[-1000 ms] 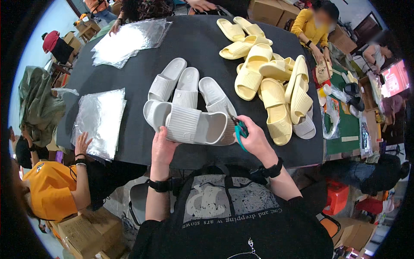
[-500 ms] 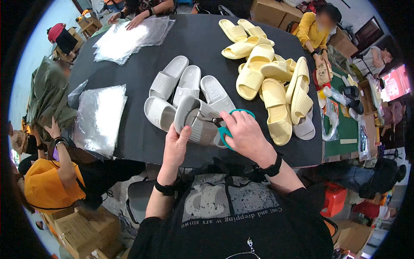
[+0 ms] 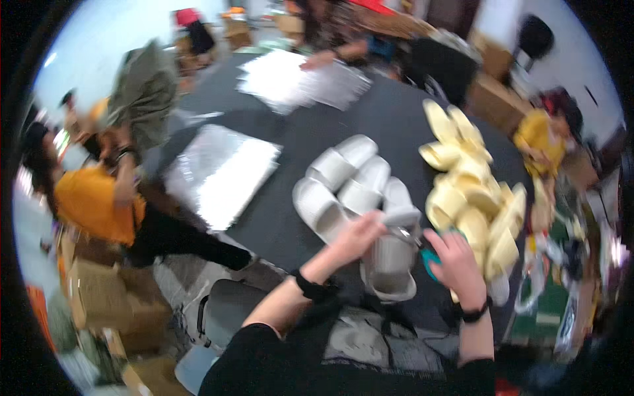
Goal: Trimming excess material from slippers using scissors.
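The left hand (image 3: 358,236) holds a grey slipper (image 3: 389,267) at the near edge of the table (image 3: 290,142); the right hand (image 3: 457,264) grips teal-handled scissors (image 3: 431,263). The shirt print (image 3: 360,338) is blurred, unreadable.

A black table (image 3: 297,138) spreads beneath and beyond the fingers (image 3: 370,228). Lower down and left of the fingers, a dark grey chair (image 3: 241,300) stands on a grey floor (image 3: 188,285), with stacked cardboard boxes (image 3: 99,290) farther left. Well to their right lies a green-topped table (image 3: 531,327). Far beyond them on the left rises a pale blue wall (image 3: 112,39) with a small white glare (image 3: 49,59); far right, a whitish wall (image 3: 581,49) backs a large brown carton (image 3: 492,98), blurred.
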### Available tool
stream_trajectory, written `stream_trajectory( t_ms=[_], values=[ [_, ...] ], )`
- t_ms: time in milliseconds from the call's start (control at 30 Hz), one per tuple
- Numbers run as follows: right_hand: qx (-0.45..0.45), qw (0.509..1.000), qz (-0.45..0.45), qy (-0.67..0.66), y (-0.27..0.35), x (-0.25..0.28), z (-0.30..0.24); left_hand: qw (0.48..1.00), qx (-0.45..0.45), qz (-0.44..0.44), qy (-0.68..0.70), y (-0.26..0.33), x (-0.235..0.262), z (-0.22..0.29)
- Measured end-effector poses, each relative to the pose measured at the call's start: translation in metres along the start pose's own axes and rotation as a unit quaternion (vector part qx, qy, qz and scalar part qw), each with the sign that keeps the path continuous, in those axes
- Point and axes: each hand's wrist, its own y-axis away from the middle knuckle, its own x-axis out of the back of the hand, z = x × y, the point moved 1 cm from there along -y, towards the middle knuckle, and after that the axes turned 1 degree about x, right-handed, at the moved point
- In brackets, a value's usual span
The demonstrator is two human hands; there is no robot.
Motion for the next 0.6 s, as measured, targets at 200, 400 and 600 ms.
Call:
stream_trajectory(
  t_ms=[200, 400, 600],
  values=[
    [-0.108, 0.982, 0.031, -0.149, 0.019, -0.018, 0.006, 0.994, -0.018, -0.044, 0.099, -0.003, -0.01, 0.006],
    [-0.22, 0.935, 0.027, -0.277, 0.032, -0.061, 0.015, 0.994, 0.029, 0.052, 0.095, 0.0, 0.021, -0.03],
    [-0.21, 0.856, 0.094, -0.463, 0.06, -0.162, 0.037, 0.951, 0.147, 0.112, 0.249, -0.007, 0.021, -0.059]
  ],
)
